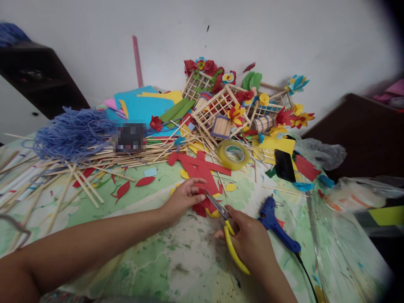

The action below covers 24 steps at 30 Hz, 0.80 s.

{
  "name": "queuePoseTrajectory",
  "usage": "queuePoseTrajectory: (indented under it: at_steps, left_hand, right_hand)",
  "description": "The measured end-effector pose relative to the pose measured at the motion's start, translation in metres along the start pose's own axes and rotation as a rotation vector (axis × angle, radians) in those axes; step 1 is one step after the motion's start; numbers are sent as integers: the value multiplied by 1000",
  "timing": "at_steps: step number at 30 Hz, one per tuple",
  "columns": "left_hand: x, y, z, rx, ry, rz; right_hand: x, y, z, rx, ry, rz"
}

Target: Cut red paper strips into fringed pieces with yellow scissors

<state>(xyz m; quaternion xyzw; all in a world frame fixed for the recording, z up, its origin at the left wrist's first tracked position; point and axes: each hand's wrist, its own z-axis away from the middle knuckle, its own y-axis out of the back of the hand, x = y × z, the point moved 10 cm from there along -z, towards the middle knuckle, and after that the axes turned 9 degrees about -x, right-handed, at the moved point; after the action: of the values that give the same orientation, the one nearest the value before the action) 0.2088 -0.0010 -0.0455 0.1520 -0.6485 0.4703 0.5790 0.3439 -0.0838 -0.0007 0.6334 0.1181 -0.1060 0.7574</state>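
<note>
Below the hands, the paint-stained tabletop (176, 261) runs on to its near edge, and a blue hot glue gun (277, 223) lies just beside the right hand (249, 240). The left hand (183, 198) rests with its fingers (192, 189) spread on a jagged red craft sheet (202, 206). The right fingers (240, 227) curl around yellow-handled scissors (229, 235), their steel blades reaching the red sheet.

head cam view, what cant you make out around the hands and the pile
Head view:
- blurred square patch beside the blue yarn: pixelated, so what lies there is unreadable
- yellow-handled scissors: the right hand hides the grip
- scissor tips: lost against the red sheet by the fingers of the left hand
- black cord of the blue glue gun: cut off by the bottom edge
</note>
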Motion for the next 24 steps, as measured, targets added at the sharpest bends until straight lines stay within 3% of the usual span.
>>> queuePoseTrajectory:
  at_steps: [24]
  left_hand:
    - [9,8,-2,75,-42,-6]
  right_hand:
    - [0,2,0,16,-3,38]
